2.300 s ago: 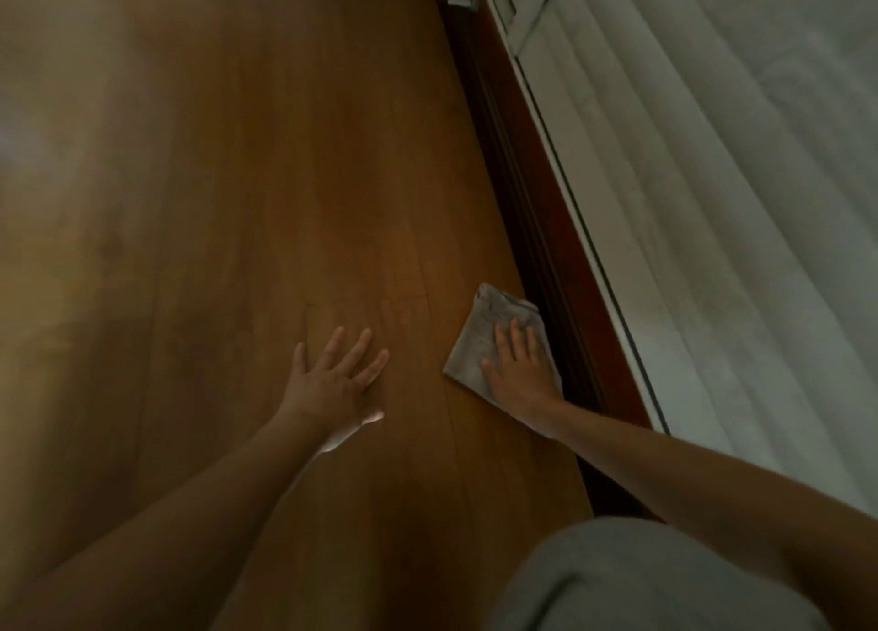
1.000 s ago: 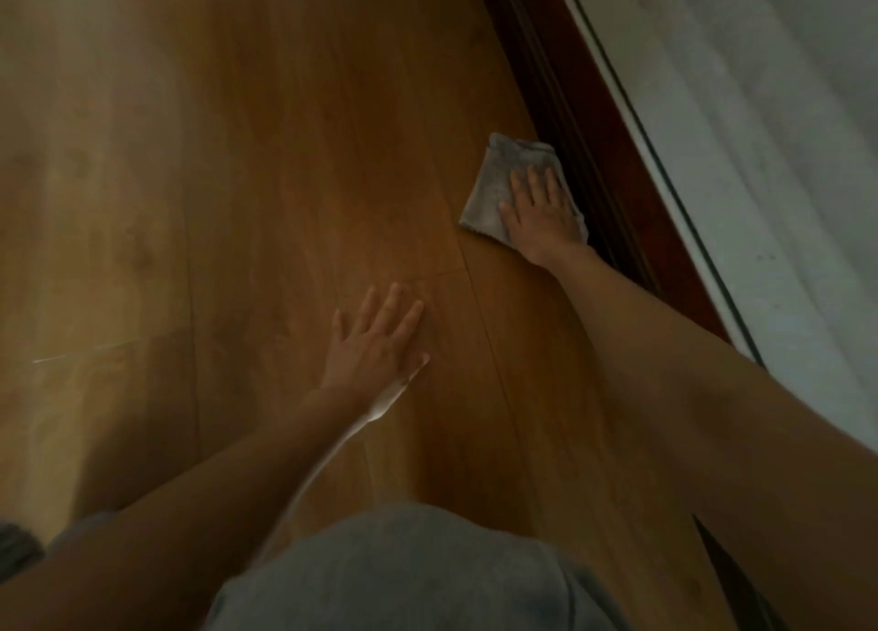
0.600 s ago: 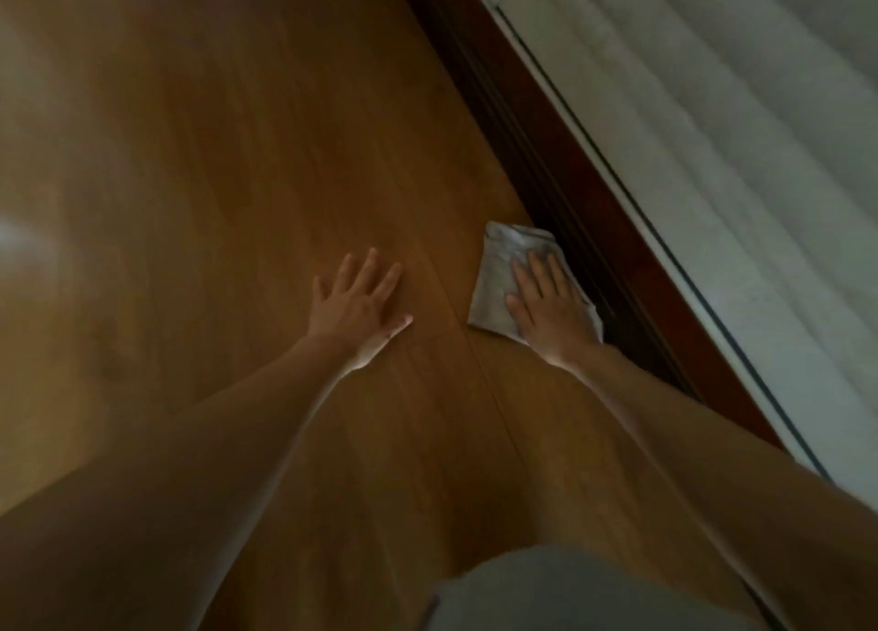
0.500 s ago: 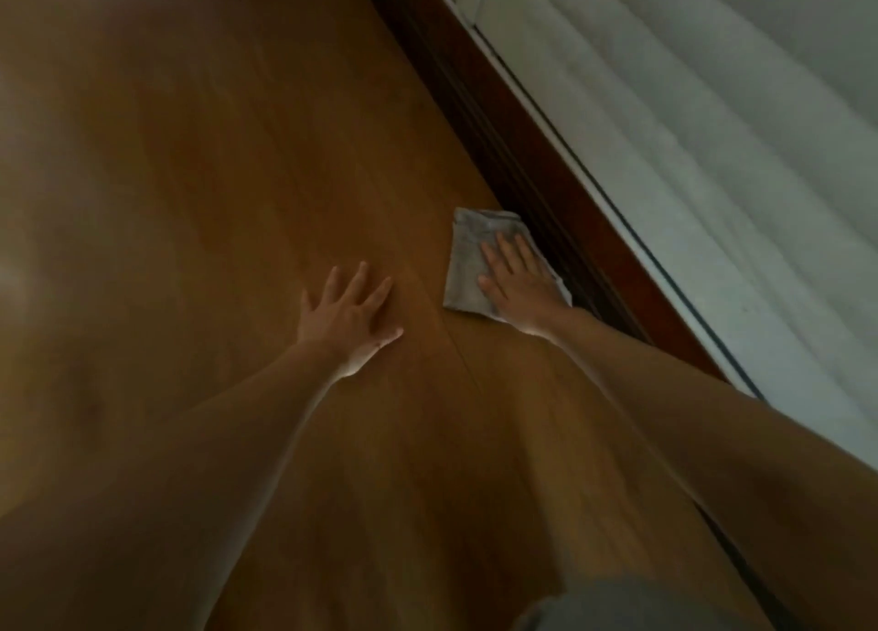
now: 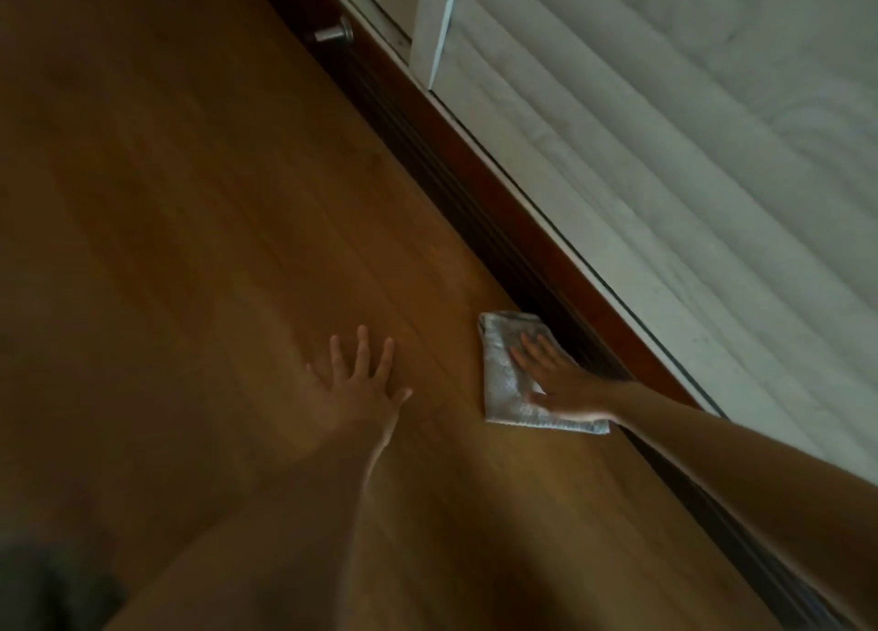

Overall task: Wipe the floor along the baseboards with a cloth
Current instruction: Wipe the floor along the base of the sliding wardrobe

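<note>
Grey folded cloth lies flat on the brown wooden plank floor, and the right hand presses down on it with straight fingers laid together, palm flat, thumb out to the side, nothing curled or pinched. The cloth's far edge sits right up against the dark reddish-brown wooden baseboard, which runs on a diagonal from the top of the view down to the lower right. Off to the side, well apart from the cloth, the left hand is planted on the bare boards with its fingers spread wide, holding nothing, arm stretched out straight behind it. Further along the baseboard, near the top of the view, a small silver metal door stop sticks out over the floor. Above the baseboard, a pale ribbed wall panel fills the right of the view. The picture is dim and slightly blurred.
</note>
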